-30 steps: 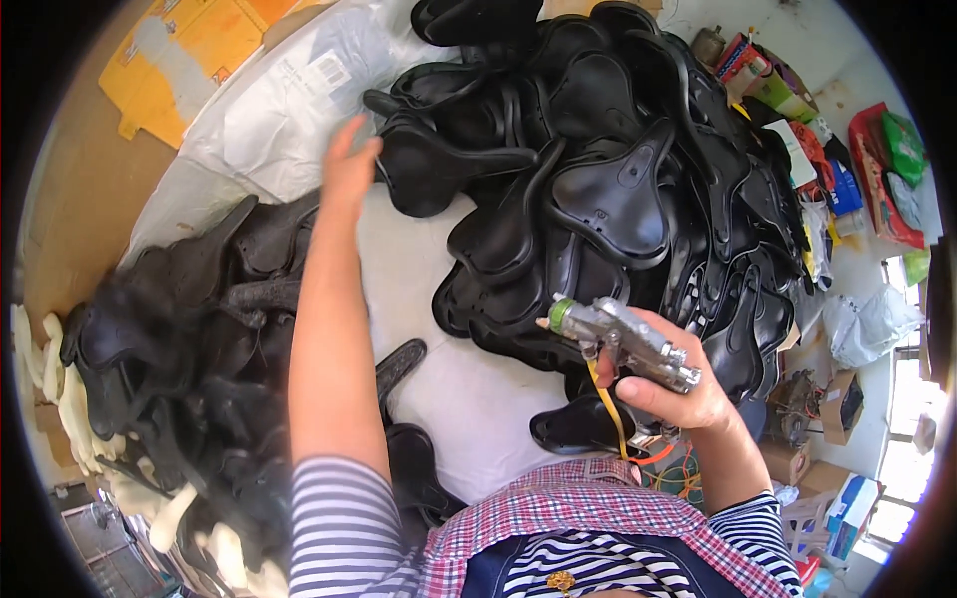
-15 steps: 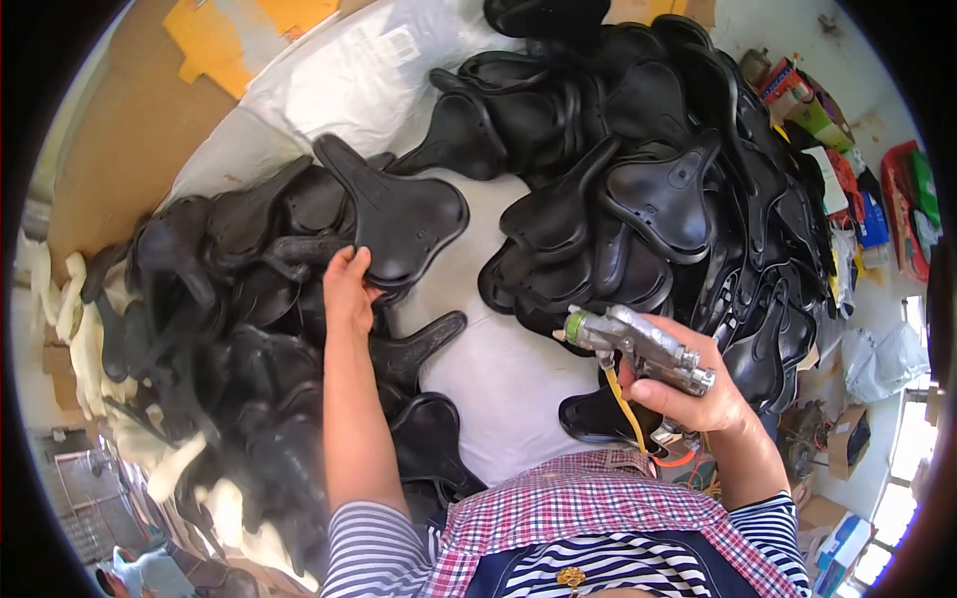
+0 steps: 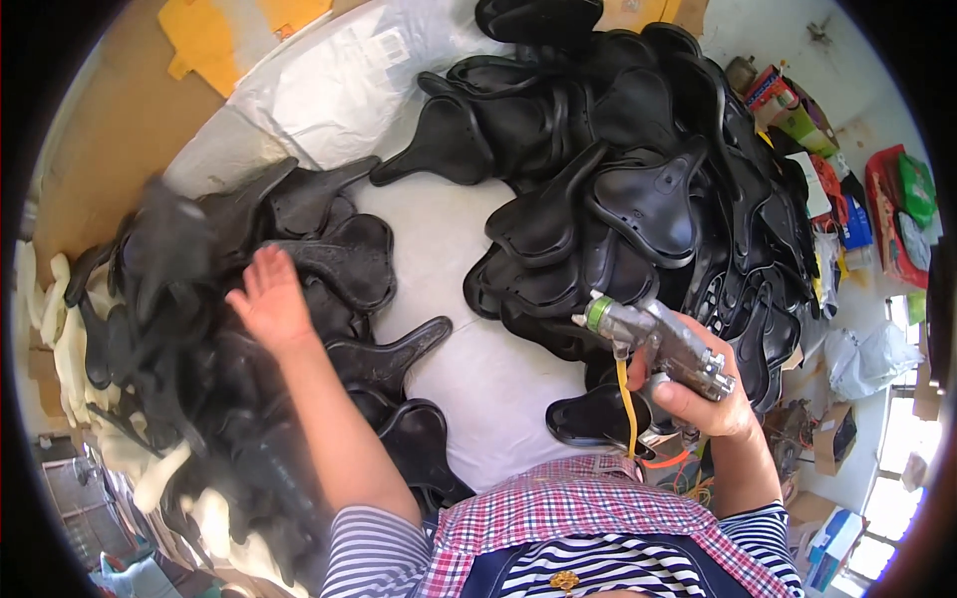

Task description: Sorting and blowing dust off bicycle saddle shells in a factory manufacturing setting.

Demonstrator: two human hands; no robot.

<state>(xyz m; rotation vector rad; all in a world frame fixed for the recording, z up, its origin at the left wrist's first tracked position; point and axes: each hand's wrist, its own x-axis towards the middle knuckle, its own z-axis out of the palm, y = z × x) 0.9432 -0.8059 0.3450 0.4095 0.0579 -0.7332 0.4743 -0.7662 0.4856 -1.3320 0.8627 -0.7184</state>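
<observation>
On the right, far and middle, rises a heap of glossy black, pear-shaped saddles (image 3: 643,209). A duller heap of black, long-nosed saddles (image 3: 349,261) fills the left, and a white, creased covered surface (image 3: 429,224) shows between them. At the left heap's far side is a blurred black saddle (image 3: 171,234), apart from me; I take it for the one that has just left my grip, now sent over to the left side. That leaves my left hand (image 3: 274,301) free above the left heap, palm showing, its fingers spread wide and holding nothing. My right hand (image 3: 706,387) stays near, on the right, its fingers wrapped round a silver metal spray gun with a green ring (image 3: 653,344), nozzle pointing left. From it hangs a thin yellow hose (image 3: 628,404).
</observation>
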